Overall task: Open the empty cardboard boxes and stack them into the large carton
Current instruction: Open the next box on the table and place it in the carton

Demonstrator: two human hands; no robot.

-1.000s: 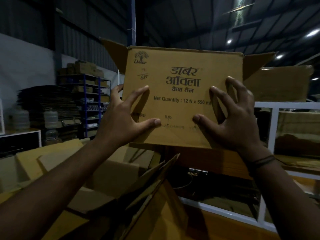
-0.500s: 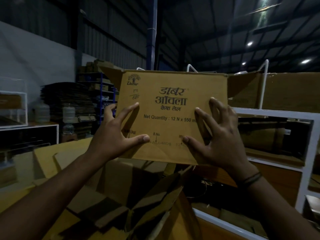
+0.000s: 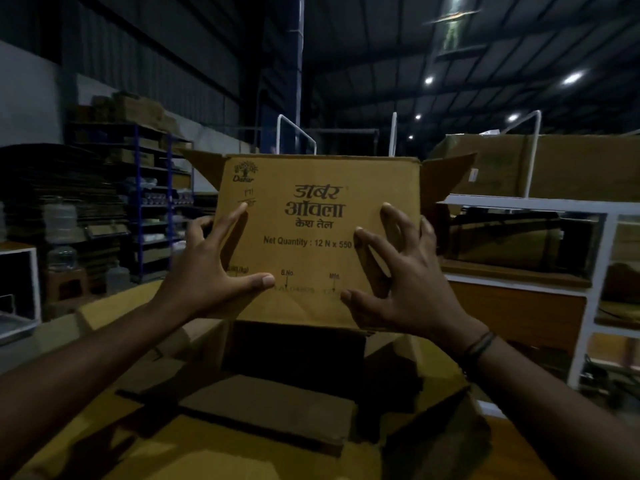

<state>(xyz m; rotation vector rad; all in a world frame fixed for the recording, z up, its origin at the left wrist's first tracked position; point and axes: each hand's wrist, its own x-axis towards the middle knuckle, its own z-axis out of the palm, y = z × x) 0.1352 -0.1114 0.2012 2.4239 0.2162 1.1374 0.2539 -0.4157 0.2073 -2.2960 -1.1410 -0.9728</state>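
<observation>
One head view, dim warehouse interior. Centre of frame: a printed cardboard box (image 3: 318,237), corrugated brown, upright, its top side flaps splayed outward to left and right, raised above the large carton (image 3: 277,410) that fills the lower frame. Left hand (image 3: 207,278) grasps the box at its lower left, fingers spread flat on the printed face, thumb pressed near the bottom edge; right hand (image 3: 401,289) grasps the lower right in the same manner, a dark band at the wrist. The carton below is open, flaps turned out at the lower left and lower right, with flat cardboard panels lying inside and a dark gap directly under the held box. Left of frame: blue metal shelving (image 3: 138,202) loaded with small cartons, a dark stack of flattened board, clear plastic bottles beside it. Right of frame: a white-framed rack (image 3: 588,209) close beside the box's right flap, brown cartons on top. Upper frame: open room beneath a ribbed roof with spot lights.
</observation>
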